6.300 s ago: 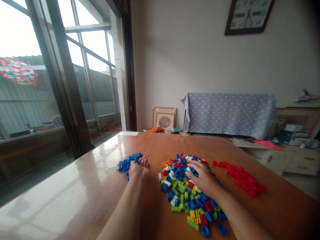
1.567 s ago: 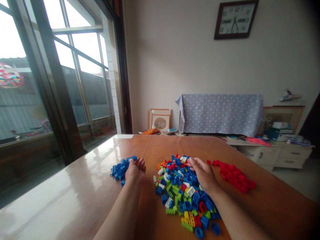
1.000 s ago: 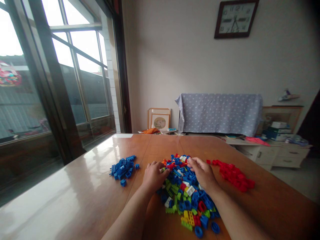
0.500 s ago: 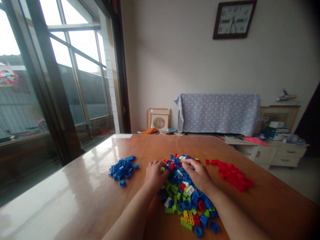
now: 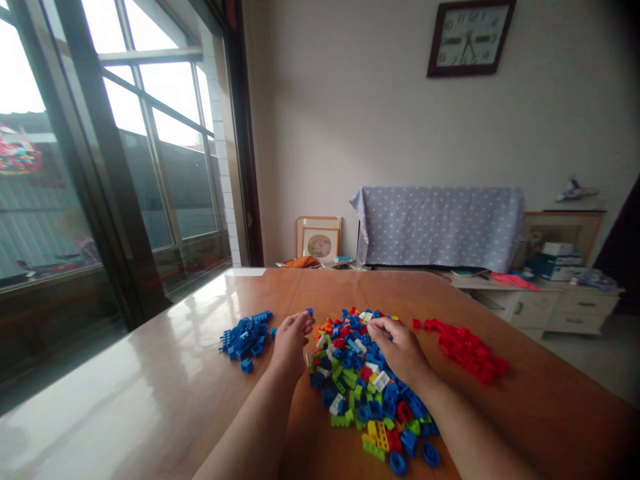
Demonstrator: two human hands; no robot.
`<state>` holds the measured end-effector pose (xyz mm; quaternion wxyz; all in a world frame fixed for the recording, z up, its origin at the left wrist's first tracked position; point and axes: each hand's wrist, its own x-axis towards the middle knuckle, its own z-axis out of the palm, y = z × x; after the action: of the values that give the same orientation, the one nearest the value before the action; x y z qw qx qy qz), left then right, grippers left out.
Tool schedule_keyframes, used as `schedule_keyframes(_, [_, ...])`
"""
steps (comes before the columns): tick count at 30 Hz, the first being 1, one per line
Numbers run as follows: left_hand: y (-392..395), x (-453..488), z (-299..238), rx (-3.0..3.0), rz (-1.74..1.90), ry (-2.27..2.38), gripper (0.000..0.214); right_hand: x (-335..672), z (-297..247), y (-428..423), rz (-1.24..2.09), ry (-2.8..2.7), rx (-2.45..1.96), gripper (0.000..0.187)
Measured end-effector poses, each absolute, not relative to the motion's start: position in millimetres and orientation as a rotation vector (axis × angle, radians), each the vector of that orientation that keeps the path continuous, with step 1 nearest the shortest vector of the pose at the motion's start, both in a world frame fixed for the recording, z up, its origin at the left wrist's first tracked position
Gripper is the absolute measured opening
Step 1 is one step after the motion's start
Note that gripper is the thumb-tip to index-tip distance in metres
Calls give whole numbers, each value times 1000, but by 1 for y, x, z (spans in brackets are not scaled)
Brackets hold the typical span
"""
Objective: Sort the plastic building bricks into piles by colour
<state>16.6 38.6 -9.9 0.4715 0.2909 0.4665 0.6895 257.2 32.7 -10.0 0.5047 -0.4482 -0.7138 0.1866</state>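
Note:
A mixed heap of toy building bricks in blue, green, red, yellow, orange and white spreads over the table in front of me. My left hand is just left of the heap, its fingers pinched on a small blue brick that shows past the fingertips. Over the heap's far right part is my right hand, thumb and fingers drawn together by a white brick; whether it grips anything is hidden. To the left lies a pile of blue bricks, to the right a pile of red bricks.
The glossy wooden table reaches toward the wall. Beyond it stand a cloth-covered object, a white cabinet and leaning picture frames. A large window is on the left, and a clock hangs above.
My left hand has moved left, off the heap, with a blue brick now showing at its fingertips. My right hand stays nearly where it was.

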Motion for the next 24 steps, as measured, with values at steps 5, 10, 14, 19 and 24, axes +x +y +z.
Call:
schedule_keyframes(5, [44, -14, -4, 297, 1736, 1098, 25, 258, -8, 32, 407, -1708, -1083, 31])
schedule_keyframes(10, [42, 2, -8, 475, 1677, 1131, 30, 257, -7, 31, 412, -1714, -1082, 30])
schedule_keyframes(14, [33, 28, -16, 1348, 1498, 1402, 33, 257, -7, 32, 400, -1707, -1088, 30])
schedule_keyframes(19, [20, 41, -17, 2103, 1137, 1739, 25, 257, -6, 31, 408, -1693, -1091, 30])
schedule_keyframes(24, [15, 46, -11, 2172, 995, 1833, 16, 255, -7, 30, 429, -1693, -1102, 31])
